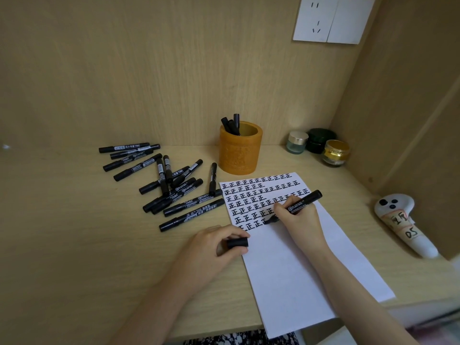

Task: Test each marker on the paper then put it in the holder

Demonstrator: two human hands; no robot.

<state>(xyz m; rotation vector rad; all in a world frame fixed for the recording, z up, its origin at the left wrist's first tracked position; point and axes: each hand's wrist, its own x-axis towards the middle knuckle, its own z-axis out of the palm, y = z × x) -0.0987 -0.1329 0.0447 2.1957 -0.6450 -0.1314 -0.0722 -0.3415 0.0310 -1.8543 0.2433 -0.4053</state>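
Right hand (pixel 297 216) grips marker (pixel 302 202) tip-down on paper (pixel 298 270); left hand (pixel 219 247) pinches cap (pixel 237 243).

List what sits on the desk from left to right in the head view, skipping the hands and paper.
Marker pile → holder → silver-lidded jar → green jar → gold-lidded jar → controller.
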